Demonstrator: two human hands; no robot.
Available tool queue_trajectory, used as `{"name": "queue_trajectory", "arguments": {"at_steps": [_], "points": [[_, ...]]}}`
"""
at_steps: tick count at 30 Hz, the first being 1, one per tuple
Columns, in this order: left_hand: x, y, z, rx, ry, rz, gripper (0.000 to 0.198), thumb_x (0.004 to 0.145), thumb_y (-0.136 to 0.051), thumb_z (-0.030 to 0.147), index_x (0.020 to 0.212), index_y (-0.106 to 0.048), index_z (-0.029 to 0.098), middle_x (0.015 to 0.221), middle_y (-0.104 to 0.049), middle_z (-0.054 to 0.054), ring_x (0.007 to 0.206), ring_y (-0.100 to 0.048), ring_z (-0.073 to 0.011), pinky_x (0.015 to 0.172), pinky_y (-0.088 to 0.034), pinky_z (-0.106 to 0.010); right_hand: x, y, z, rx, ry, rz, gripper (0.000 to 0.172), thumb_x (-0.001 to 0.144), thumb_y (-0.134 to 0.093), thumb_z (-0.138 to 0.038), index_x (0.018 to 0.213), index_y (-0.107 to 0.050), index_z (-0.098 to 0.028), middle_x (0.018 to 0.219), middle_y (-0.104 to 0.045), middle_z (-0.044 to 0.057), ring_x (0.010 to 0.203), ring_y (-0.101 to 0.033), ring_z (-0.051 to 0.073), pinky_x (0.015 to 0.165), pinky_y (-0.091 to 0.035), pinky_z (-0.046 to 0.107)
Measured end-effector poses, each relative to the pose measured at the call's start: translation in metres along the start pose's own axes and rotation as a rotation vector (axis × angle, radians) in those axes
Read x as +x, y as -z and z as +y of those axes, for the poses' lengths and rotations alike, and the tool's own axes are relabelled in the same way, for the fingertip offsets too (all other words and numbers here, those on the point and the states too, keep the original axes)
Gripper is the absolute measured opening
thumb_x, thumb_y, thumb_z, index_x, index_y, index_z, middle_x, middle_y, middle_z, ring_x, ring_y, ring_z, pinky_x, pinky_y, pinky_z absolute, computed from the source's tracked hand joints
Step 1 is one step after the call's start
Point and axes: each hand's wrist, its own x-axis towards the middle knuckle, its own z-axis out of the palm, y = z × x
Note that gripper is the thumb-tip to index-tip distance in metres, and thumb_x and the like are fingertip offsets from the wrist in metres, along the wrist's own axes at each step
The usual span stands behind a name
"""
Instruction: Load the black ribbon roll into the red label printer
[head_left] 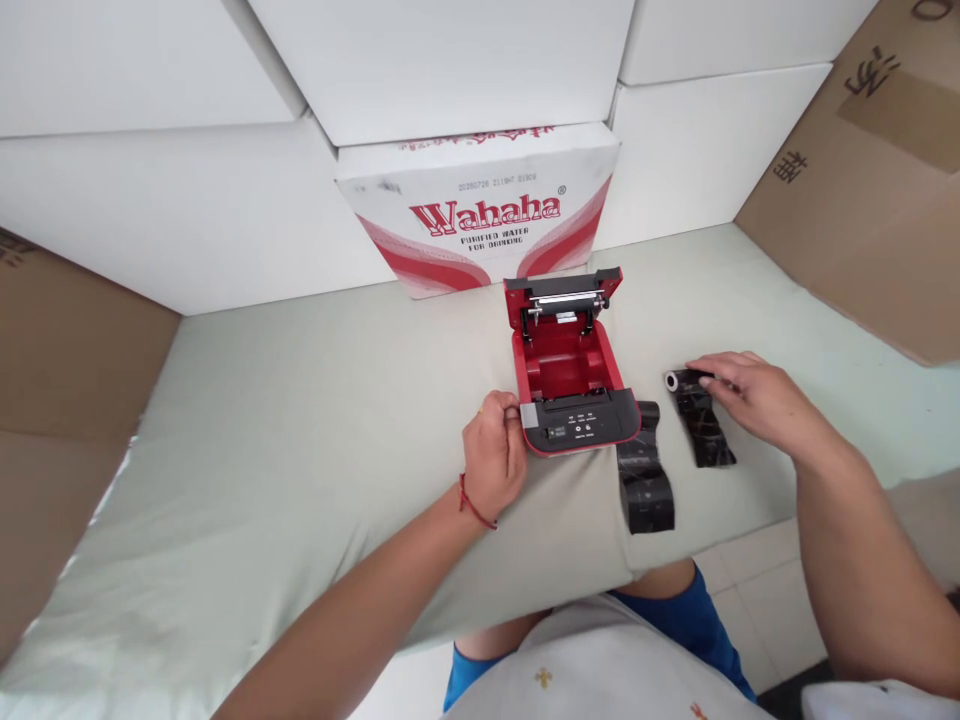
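A small red and black label printer [579, 425] stands on the cloth-covered table with its lid [564, 300] tipped up. Its red inner bay is bare, with a dark roller along the raised lid. My left hand [495, 455] is closed on the printer's front left corner. To the right, my right hand [754, 398] pinches a small roll of glossy black labels [703, 425] from above. The roll has a white-rimmed core, and a loose tail lies toward me. Another curled black label strip [646, 492] lies beside the printer's front right corner, apart from the roll.
Behind the printer stands a white and red Wahaha carton [487, 225] against stacked white boxes [450, 60]. Brown cardboard boxes [847, 220] flank the right and left sides. The pale green cloth [315, 420] has its near edge at my lap.
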Motion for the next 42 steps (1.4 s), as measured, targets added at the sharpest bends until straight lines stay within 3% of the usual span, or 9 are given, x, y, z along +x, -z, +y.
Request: {"name": "queue_trajectory", "arguments": {"at_steps": [6,11,14,16,22,27,31,38,42], "points": [[0.0,0.004,0.003,0.068,-0.045,0.013,0.014,0.109,-0.046,0.021,0.101,-0.057,0.027,0.075,-0.059,0.004,0.06,-0.054,-0.0155,0.063,-0.042,-0.03,0.007,0.006,-0.008,0.005,0.059,-0.179,0.048,0.102,-0.053,-0.049,0.133,-0.081,-0.025,0.134,-0.081,0.015,0.121,-0.077,0.037,0.107,-0.061,0.058],[-0.003,0.007,0.004,0.065,-0.093,-0.012,0.016,0.105,-0.048,0.018,0.095,-0.057,0.026,0.07,-0.057,0.006,0.056,-0.053,-0.0133,0.062,-0.043,-0.028,-0.003,0.072,-0.024,0.173,0.099,-0.381,0.037,0.105,-0.064,-0.057,0.127,-0.086,-0.037,0.125,-0.084,0.014,0.103,-0.081,0.031,0.089,-0.065,0.045],[-0.003,0.005,0.002,0.061,-0.147,0.01,0.018,0.105,-0.047,0.015,0.095,-0.057,0.026,0.071,-0.056,0.006,0.055,-0.049,-0.0127,0.06,-0.041,-0.028,-0.002,0.115,-0.046,0.271,0.265,-0.564,0.035,0.103,-0.071,-0.06,0.131,-0.087,-0.045,0.124,-0.085,0.013,0.11,-0.082,0.028,0.09,-0.065,0.039],[-0.002,0.005,0.0,0.065,-0.189,0.041,0.018,0.105,-0.047,0.014,0.099,-0.058,0.026,0.076,-0.058,0.004,0.059,-0.051,-0.0135,0.062,-0.043,-0.029,0.008,0.125,-0.069,0.308,0.357,-0.577,0.033,0.103,-0.073,-0.059,0.13,-0.087,-0.047,0.123,-0.086,0.009,0.111,-0.082,0.027,0.091,-0.065,0.037],[-0.001,0.003,0.001,0.157,-0.461,0.21,0.034,0.106,-0.054,0.026,0.138,-0.063,0.029,0.115,-0.07,-0.009,0.113,-0.07,-0.0281,0.095,-0.059,-0.046,0.05,0.062,-0.148,0.344,0.371,-0.331,0.039,0.103,-0.065,-0.036,0.137,-0.081,-0.026,0.123,-0.084,0.006,0.095,-0.079,0.021,0.085,-0.064,0.034],[-0.014,0.001,0.003,0.257,-0.683,0.053,0.047,0.106,-0.057,0.039,0.152,-0.065,0.038,0.121,-0.081,-0.005,0.117,-0.075,-0.03,0.106,-0.054,-0.05,0.062,0.015,-0.186,-0.013,0.268,-0.187,0.044,0.102,-0.061,-0.018,0.143,-0.076,-0.022,0.144,-0.079,0.01,0.127,-0.075,0.031,0.108,-0.058,0.044],[-0.017,0.001,0.004,0.213,-0.662,-0.059,0.061,0.096,-0.072,0.027,0.156,-0.063,0.039,0.115,-0.086,-0.002,0.107,-0.078,-0.0288,0.099,-0.052,-0.047,0.069,0.008,-0.201,-0.236,0.152,-0.22,0.042,0.104,-0.062,-0.02,0.143,-0.076,-0.025,0.148,-0.077,0.011,0.124,-0.077,0.034,0.093,-0.061,0.043],[-0.01,0.0,0.016,0.43,-0.755,0.123,0.028,0.099,-0.067,0.025,0.125,-0.079,0.028,0.101,-0.085,-0.004,0.102,-0.074,-0.0244,0.098,-0.052,-0.043,0.084,0.004,-0.209,-0.342,0.113,-0.233,0.046,0.103,-0.062,-0.023,0.147,-0.075,-0.031,0.134,-0.083,0.011,0.115,-0.08,0.036,0.085,-0.058,0.041],[-0.007,0.002,0.019,0.43,-0.755,0.153,0.026,0.093,-0.071,0.017,0.117,-0.08,0.021,0.098,-0.083,-0.006,0.102,-0.07,-0.0241,0.097,-0.05,-0.041,0.089,0.002,-0.211,-0.346,0.107,-0.251,0.044,0.103,-0.06,-0.02,0.141,-0.078,-0.031,0.127,-0.085,0.011,0.111,-0.08,0.035,0.083,-0.057,0.04]]}}
